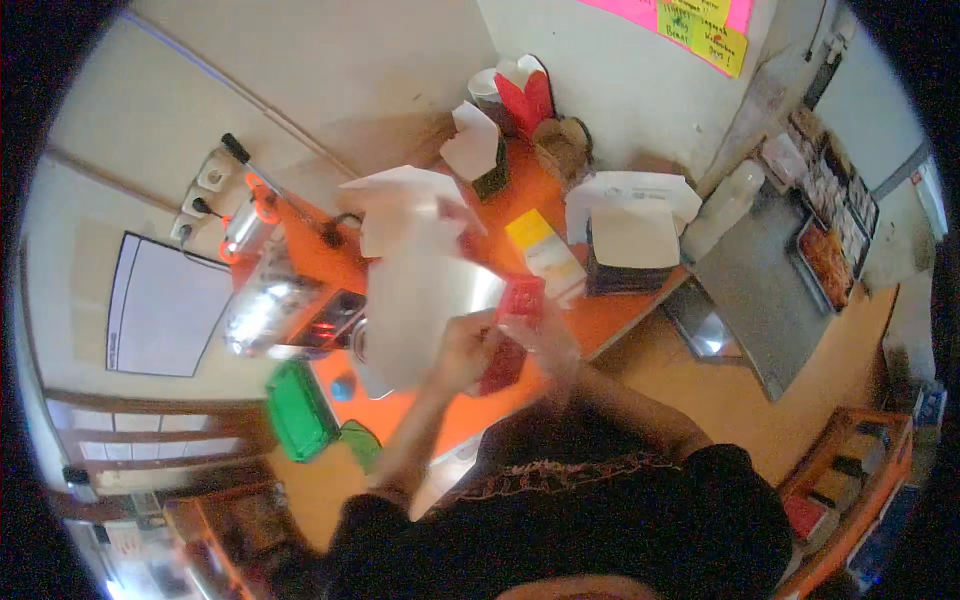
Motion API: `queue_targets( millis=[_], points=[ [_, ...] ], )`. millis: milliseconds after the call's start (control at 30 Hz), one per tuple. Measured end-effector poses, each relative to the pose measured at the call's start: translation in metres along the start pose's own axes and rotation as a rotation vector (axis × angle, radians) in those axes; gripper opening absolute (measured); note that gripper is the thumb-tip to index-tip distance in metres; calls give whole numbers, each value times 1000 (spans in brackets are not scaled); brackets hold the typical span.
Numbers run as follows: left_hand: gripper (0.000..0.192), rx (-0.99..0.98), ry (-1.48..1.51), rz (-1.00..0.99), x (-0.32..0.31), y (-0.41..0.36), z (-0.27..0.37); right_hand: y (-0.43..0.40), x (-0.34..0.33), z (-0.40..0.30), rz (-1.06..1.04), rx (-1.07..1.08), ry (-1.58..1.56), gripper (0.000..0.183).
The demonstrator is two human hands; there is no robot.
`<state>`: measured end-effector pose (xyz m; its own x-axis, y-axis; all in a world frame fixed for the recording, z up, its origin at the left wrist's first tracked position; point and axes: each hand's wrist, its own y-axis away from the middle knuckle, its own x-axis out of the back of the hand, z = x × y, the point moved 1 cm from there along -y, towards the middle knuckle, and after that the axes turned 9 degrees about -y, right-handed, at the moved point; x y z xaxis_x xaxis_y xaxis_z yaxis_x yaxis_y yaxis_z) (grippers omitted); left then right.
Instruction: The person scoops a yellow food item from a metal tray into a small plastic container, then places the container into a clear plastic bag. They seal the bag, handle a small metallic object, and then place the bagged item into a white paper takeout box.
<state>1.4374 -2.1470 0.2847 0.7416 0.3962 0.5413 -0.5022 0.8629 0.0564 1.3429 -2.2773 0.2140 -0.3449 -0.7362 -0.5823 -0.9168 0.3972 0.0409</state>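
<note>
My left hand point(466, 349) is blurred, its fingers curled against the left side of a small red item point(521, 296), perhaps a folded paper carton. On the right, my right hand point(553, 341) has its fingers around the lower part of that item. A darker red piece point(504, 366) shows below and between the hands. Directly left of them stands a large, pale, blurred shape point(420, 315), whose kind I cannot tell. Beyond the hands lies a yellow and white box point(546, 255) on the orange table point(630, 311).
White-lined takeaway boxes point(634, 236) stand at the right rear, with more cartons point(474, 146) near the wall. A device with a red lit display point(324, 330) and a shiny container point(266, 300) are at left. A green basket point(301, 409) sits by the left edge. A grey board point(765, 292) lies right.
</note>
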Motion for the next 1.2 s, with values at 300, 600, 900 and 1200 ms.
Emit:
queue_targets(
  millis=[300, 600, 900, 1200],
  points=[
    [39, 328, 415, 130, -61, 33, -66, 44, 31, 57, 107, -262, 458, 83],
    [35, 357, -120, 101, -54, 71, -77, 59, 48, 152, 351, -157, 572, 58],
    [28, -19, -226, 195, 1, 141, -55, 6, 133, 233, 448, -400, 1245, 51],
    [23, -201, -328, -362, -56, 151, -12, 238, -55, 71, 277, 107, 361, 102]
  ],
)
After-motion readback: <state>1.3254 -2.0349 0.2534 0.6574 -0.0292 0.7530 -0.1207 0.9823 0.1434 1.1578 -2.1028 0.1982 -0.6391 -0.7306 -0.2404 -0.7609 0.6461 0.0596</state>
